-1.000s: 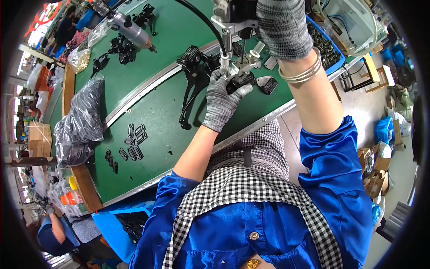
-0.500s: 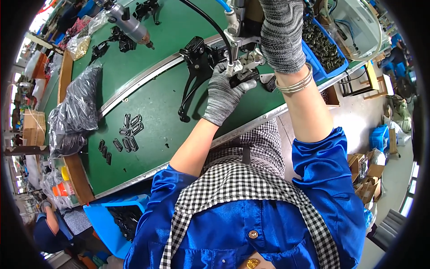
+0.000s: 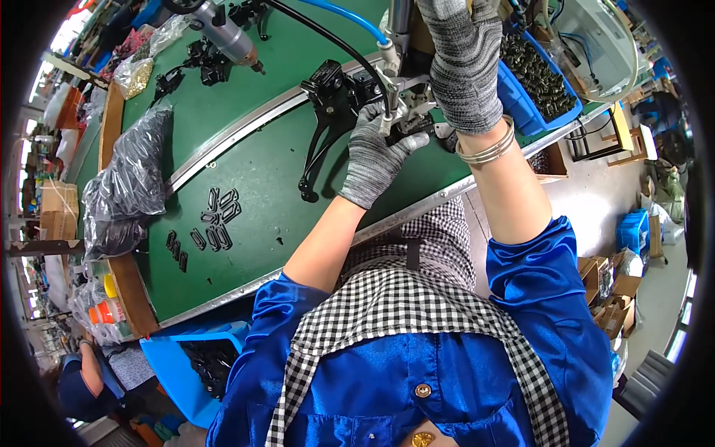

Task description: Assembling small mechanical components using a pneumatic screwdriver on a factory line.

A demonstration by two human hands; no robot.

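My left hand (image 3: 375, 160), in a grey knit glove, is closed around a small black part (image 3: 418, 127) beneath a silver metal clamp fixture (image 3: 406, 100). Its thumb reaches along the part's near side. Higher up, my right hand (image 3: 465, 56), gloved alike, is raised beside the fixture's upright post; its fingers run to the picture's top edge, so what they grip is hidden. Just left of my left hand lies a black lever assembly (image 3: 326, 104), its long levers pointing toward me. A blue hose (image 3: 346, 18) runs into the fixture's head.
Black oblong loops (image 3: 216, 220) lie scattered on the green tabletop (image 3: 246, 171). A power screwdriver (image 3: 227, 37) hangs at upper left. The blue bin (image 3: 540, 93) at right holds small metal parts. Also around are a black plastic bag (image 3: 130, 179) and a metal rail (image 3: 231, 134).
The fixture's head and its blue hose have come a little lower in the picture. My right hand has shifted slightly down with them. My left hand stays nearly where it was.
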